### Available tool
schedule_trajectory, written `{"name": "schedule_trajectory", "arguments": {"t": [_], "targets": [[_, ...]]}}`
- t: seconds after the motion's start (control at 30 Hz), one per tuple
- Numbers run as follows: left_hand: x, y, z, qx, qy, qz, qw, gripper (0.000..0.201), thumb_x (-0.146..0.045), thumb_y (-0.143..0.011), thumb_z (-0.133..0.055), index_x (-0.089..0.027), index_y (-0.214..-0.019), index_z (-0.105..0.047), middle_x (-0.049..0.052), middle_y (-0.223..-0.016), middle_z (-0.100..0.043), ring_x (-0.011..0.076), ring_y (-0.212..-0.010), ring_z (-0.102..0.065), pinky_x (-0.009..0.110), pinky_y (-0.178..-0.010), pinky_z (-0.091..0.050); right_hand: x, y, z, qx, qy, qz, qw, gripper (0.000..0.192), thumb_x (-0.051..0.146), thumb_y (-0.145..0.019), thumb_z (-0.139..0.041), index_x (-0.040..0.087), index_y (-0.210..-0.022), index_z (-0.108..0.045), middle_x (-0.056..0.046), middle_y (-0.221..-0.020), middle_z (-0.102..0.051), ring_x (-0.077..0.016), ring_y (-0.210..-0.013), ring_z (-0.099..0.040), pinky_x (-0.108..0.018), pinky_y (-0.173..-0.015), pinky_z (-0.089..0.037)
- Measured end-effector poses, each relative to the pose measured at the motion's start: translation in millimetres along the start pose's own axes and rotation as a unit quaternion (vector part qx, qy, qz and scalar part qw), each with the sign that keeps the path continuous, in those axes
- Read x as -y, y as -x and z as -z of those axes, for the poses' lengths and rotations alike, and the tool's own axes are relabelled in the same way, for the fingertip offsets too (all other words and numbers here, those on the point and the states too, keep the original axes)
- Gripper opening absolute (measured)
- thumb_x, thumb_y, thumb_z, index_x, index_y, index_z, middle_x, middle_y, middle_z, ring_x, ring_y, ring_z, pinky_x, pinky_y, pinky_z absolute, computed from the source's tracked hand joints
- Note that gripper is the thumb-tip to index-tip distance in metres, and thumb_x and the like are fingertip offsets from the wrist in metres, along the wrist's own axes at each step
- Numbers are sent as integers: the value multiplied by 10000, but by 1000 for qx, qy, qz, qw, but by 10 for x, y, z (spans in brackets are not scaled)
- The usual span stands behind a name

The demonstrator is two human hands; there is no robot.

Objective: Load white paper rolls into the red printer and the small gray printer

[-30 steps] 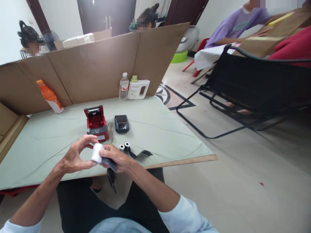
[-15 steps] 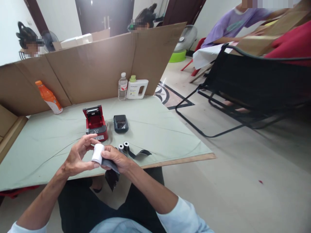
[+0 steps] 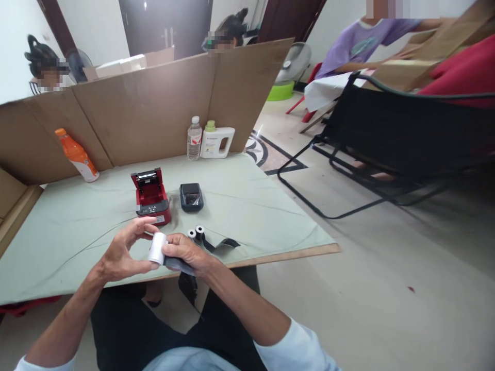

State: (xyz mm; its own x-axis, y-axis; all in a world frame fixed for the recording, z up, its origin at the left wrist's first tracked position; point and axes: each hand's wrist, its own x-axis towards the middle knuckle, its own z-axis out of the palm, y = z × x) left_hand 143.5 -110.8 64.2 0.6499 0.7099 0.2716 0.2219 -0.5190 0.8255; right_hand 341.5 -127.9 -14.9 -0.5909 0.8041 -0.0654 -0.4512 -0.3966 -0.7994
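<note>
Paper roll (image 3: 157, 249) sits above the near edge of the tabletop (image 3: 251, 201): the left hand (image 3: 124, 253), a wide C, braces its ends between thumb and fingertips; the right hand (image 3: 189, 252), nearly closed, pinches its side and the dark strip (image 3: 188, 288). Light, even pressure should stop layers slipping.

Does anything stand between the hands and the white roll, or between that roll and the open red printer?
Nothing visible separates the left hand or right hand from the white roll; both appear to touch it. Toward the red printer, only the left fingers show in between.
</note>
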Motion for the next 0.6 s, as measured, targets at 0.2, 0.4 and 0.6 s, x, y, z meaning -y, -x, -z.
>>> {"name": "schedule_trajectory", "arguments": {"t": [0.2,0.4,0.6], "targets": [[-251,-78,118,107,-229,-60,966,643,-108,-781,-695,-233,-1398,-563,101,-1274,-696,286,-1227,-652,457,-1064,-553,50,17,29,-9,39,-16,999,539,584,-590,-943,140,-743,-678,18,-658,-598,-92,-589,-493,-216,-567,-360],[-66,19,-3,28,-106,-35,993,756,-161,-775,-778,-251,-1468,-488,101,-1275,-684,246,-1119,-695,404,-1018,-580,29,36,43,-6,33,-16,999,599,648,-598,-918,121,-797,-714,-1,-680,-619,-89,-595,-512,-208,-570,-360],[5,83,-15,27,-59,-18,998,798,-199,-772,-823,-233,-1482,-460,112,-1221,-694,256,-1110,-689,412,-1035,-562,-2,55,20,-2,20,-27,999,618,660,-575,-925,120,-776,-700,3,-657,-606,-84,-563,-496,-209,-537,-346]]}}
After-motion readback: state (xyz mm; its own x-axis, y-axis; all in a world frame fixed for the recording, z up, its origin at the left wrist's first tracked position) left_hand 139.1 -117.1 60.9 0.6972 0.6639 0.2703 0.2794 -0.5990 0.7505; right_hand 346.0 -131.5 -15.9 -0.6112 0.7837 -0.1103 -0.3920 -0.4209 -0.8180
